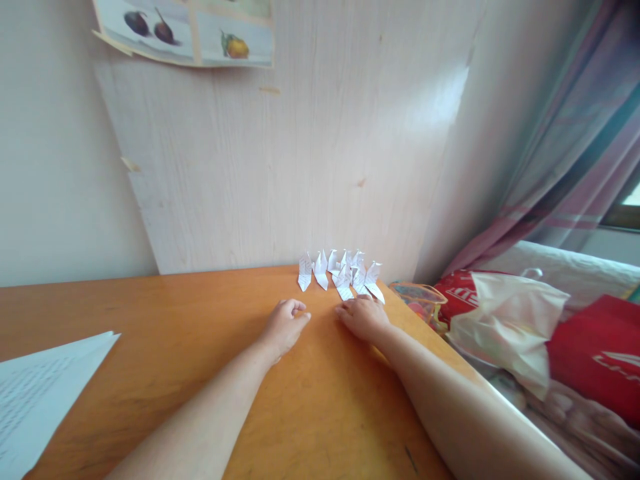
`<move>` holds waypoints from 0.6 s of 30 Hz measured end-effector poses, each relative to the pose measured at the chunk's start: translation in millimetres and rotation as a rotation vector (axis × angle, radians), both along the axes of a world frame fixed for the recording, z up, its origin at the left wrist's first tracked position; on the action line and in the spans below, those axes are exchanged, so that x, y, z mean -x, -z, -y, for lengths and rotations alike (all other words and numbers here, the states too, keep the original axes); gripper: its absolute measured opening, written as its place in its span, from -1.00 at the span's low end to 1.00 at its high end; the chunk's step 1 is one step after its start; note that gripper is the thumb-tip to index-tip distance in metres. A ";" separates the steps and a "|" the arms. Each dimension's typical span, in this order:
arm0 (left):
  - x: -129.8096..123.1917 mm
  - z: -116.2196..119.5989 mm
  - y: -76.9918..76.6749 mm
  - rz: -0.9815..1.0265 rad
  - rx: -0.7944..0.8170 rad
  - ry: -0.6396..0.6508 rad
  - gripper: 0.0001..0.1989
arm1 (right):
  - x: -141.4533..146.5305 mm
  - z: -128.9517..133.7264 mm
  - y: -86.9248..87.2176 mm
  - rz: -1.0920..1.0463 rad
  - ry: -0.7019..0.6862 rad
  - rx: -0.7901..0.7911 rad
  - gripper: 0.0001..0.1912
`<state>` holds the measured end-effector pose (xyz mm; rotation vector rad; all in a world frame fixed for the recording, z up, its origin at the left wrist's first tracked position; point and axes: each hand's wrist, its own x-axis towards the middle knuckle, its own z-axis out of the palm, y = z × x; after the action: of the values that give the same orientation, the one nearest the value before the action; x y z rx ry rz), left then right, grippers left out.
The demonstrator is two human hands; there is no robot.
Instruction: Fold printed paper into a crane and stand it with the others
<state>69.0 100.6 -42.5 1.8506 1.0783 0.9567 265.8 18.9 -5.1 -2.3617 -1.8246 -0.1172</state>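
Observation:
Several folded white paper figures (344,280) stand in a cluster at the far right corner of the orange-brown table (200,320), near the wall. Just in front of the cluster is my right hand (364,318), palm down with its fingers stretched out; the fingertips are beside the nearest figures, and whether they touch cannot be made out. My left hand (289,323) rests to the left of it, a short gap away, its thumb and fingers apart with nothing between them.
Printed white sheets (47,393) lie at the table's left. Beyond the right edge are a clear bag with an orange rim (423,300), a pale plastic bag (515,320) and a red bag (597,353). A pale board (280,167) stands behind the table.

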 end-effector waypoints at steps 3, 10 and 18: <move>0.0 -0.2 0.2 -0.010 -0.008 0.002 -0.79 | 0.3 0.5 0.3 0.008 -0.006 0.000 -0.51; -0.8 -0.9 1.0 -0.019 -0.019 -0.004 -0.80 | -1.8 -1.4 2.8 0.013 -0.019 0.013 -0.50; -0.7 -0.9 1.8 -0.029 -0.029 -0.009 -0.81 | -0.7 -2.9 4.5 0.010 -0.048 0.013 -0.52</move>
<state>69.7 101.5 -44.4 1.8900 1.0968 0.9576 266.5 21.8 -9.7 -2.3286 -1.8904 -0.1121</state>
